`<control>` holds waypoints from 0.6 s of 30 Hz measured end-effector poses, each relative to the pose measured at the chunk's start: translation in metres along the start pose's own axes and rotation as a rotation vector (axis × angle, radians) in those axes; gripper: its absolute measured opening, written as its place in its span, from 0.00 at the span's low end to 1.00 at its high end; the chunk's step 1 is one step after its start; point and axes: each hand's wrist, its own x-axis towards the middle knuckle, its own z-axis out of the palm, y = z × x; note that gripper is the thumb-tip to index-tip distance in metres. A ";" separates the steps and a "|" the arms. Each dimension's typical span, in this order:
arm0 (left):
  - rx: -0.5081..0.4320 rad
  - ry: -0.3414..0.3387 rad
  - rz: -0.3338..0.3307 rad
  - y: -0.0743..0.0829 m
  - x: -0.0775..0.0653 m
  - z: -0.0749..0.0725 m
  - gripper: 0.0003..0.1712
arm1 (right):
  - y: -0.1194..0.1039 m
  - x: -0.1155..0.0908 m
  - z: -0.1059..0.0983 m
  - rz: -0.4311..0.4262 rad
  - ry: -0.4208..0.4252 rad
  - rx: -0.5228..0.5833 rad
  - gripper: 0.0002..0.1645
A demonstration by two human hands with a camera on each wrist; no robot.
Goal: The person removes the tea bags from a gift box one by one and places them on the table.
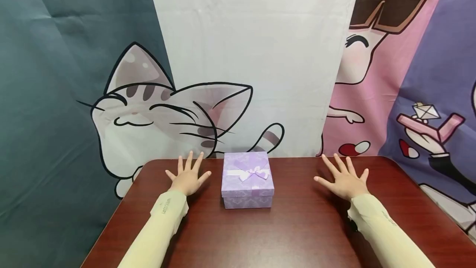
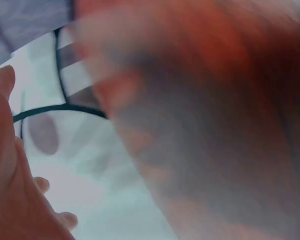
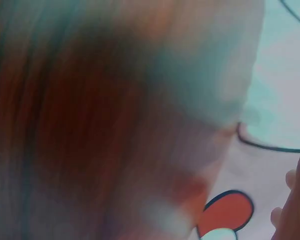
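A lidded purple gift box (image 1: 247, 201) sits on the table between the two hands, its lid closed and topped by a pale ribbon bow (image 1: 254, 173). To its left, the left hand (image 1: 187, 180) is spread over the tabletop with its fingers straight and holds nothing. On the other side, farther from the box, the right hand (image 1: 346, 182) is likewise spread with straight fingers and nothing in it. Part of the left hand (image 2: 15, 175) shows at the left edge of the left wrist view. Only a sliver of the right hand (image 3: 295, 200) shows in the right wrist view.
The reddish-brown table (image 1: 282, 235) has its far edge just behind the box and the fingertips. Behind it hangs a cloth backdrop (image 1: 253, 44) printed with a cartoon cat and other figures. Pale yellow sleeves cover both forearms.
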 end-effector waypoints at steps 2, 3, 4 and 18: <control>-0.040 0.023 0.003 0.001 -0.002 -0.004 0.47 | -0.008 0.000 -0.002 -0.010 0.016 0.027 0.55; -0.065 0.039 0.009 0.002 -0.003 -0.006 0.47 | -0.013 0.000 -0.004 -0.016 0.026 0.042 0.55; -0.092 0.059 0.019 0.003 -0.004 -0.007 0.47 | -0.018 0.000 -0.005 -0.022 0.037 0.062 0.54; -0.784 0.344 0.124 0.052 -0.024 0.004 0.38 | -0.100 -0.009 -0.006 -0.198 0.184 0.533 0.39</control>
